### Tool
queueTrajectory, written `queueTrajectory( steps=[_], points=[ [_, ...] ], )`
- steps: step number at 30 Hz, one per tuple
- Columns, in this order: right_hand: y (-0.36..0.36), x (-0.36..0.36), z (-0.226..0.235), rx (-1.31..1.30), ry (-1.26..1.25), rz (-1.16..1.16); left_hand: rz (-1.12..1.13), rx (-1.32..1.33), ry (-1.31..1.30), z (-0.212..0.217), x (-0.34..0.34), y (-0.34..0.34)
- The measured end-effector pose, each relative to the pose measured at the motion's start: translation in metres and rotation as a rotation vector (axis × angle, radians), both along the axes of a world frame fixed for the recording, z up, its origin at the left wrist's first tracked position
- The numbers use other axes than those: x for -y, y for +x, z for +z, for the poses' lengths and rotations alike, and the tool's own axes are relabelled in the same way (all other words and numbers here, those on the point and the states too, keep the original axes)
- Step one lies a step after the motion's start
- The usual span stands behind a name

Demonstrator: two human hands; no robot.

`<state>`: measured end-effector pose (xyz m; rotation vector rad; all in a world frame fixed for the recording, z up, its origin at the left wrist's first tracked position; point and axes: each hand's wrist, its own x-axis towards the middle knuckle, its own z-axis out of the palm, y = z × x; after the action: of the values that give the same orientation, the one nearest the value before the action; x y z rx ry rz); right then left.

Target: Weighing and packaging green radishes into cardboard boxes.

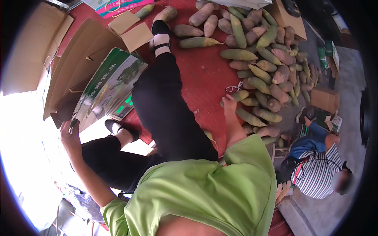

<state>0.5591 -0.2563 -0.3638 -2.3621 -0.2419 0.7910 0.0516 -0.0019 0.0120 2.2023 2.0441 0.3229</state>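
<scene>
In the head view, both bare hands are busy and well apart. Out on the left, the left hand point(70, 139) has its fingers pinched at the lower corner of a printed green-and-white carton point(103, 80), which leans at a tilt beside the knee. Brown cardboard flaps point(80, 59) fan out just behind it, and a small cardboard piece point(137, 37) lies near its top edge.

Over to the right, the right hand point(229, 104) has its fingers closed around one end of a green radish point(240, 95), the rest poking out toward the pile. That radish is at the pile's left edge, above the red mat point(201, 84), with a loop of white string point(234, 87) just beyond it. And what a pile! Green radishes and pinkish-brown root vegetables point(280, 93) tumble over one another across the right side, with a few strays along the top, near a black shoe point(160, 27).

Between the hands, a leg in black trousers point(167, 106) stretches forward over the mat; the light green shirt point(201, 185) fills the lower middle. Far right, past the pile, a co-worker in a striped top point(317, 175) sits low, near a plain brown box point(325, 100).
</scene>
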Motion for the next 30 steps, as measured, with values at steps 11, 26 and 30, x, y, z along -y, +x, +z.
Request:
queueTrajectory(
  steps=[11, 26, 30],
  points=[
    [-0.075, 0.044, 0.035, -0.151, 0.326, 0.032, -0.053, 0.024, 0.015, 0.005, 0.004, 0.016],
    [-0.058, -0.132, 0.266, -0.366, 0.629, 0.256, -0.017, -0.159, -0.003, 0.017, 0.004, 0.013],
    [-0.071, -0.204, 0.364, -0.234, 0.795, 0.565, 0.026, -0.156, -0.045, 0.015, 0.003, 0.010]
  ],
)
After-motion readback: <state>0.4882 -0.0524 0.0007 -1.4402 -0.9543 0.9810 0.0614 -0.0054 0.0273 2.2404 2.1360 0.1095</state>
